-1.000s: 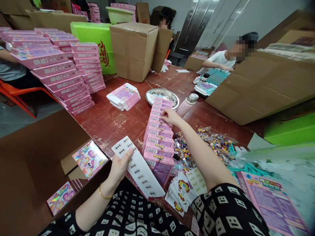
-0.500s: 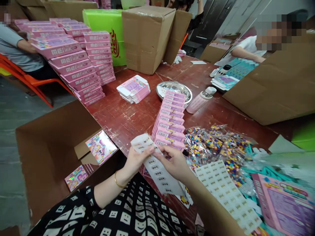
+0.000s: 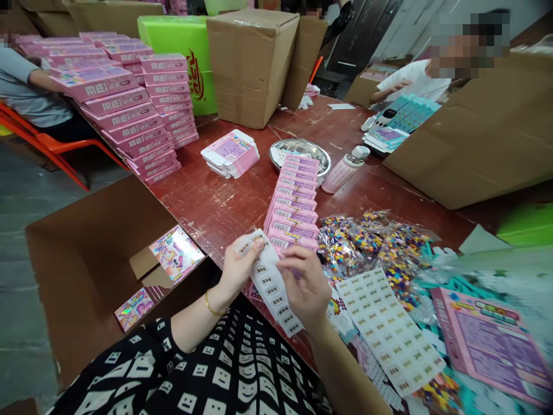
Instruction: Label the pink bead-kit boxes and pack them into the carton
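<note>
My left hand (image 3: 238, 266) pinches the upper end of a narrow sticker sheet (image 3: 273, 288), with the thumb on its face. Oval labels run down the sheet, which slants toward my lap. Just right of it, my right hand (image 3: 306, 282) has thumb and fingers drawn together; whatever is between the fingertips is too small to make out. Directly beyond both hands lies an overlapping row of pink boxes (image 3: 296, 199), their barcode ends facing me. A wider sticker sheet (image 3: 386, 328) rests to the right of my right forearm.
Bags of colourful beads (image 3: 358, 242) and a larger pink box (image 3: 488, 340) lie at right. Beyond are a bottle (image 3: 345, 169), a metal bowl (image 3: 322, 151) and flat cartons (image 3: 231, 153). An open cardboard box (image 3: 86, 259) stands at lower left. Co-workers sit left and across.
My right hand has come off the sheet's edge and turned, its fingers curled in. The sheet tilts more upright in my left hand. Across the table, a co-worker's hand has lifted.
</note>
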A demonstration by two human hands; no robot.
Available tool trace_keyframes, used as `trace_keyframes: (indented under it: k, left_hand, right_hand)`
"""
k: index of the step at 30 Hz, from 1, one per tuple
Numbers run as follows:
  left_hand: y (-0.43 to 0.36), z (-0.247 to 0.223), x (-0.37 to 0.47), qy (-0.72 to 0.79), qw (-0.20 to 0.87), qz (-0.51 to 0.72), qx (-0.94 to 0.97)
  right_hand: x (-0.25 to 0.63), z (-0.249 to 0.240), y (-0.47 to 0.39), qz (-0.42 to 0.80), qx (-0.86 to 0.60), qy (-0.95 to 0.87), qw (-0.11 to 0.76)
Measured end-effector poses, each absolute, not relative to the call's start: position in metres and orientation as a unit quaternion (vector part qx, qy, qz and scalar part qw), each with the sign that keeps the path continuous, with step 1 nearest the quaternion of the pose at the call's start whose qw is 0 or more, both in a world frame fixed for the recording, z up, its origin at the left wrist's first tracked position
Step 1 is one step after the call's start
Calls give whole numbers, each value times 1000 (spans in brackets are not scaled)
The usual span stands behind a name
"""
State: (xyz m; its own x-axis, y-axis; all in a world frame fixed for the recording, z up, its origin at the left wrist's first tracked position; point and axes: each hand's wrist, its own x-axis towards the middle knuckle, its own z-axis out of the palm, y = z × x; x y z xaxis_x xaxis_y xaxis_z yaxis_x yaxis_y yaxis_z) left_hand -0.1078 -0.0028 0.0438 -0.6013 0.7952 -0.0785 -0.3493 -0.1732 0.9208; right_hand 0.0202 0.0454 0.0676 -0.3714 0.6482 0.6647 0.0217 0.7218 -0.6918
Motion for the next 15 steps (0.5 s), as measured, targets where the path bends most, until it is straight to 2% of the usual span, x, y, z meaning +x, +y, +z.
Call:
trace_keyframes:
  k: [4,9,12,15]
  left_hand:
    - [-4,44,-104,499,399,737,221]
    - [-1,52,-103,454,457,752,139]
    - [0,56,-110,446,476,752,102]
    - [0,53,-121,462,483,741,64]
  right_hand:
    - [4,57,52,347,-251,-725,540]
    - [-1,48,41,185,-162,-769,590]
    - [12,67,44,255,-134,-785,549]
    - [23,89,100,312,-173,-746,562]
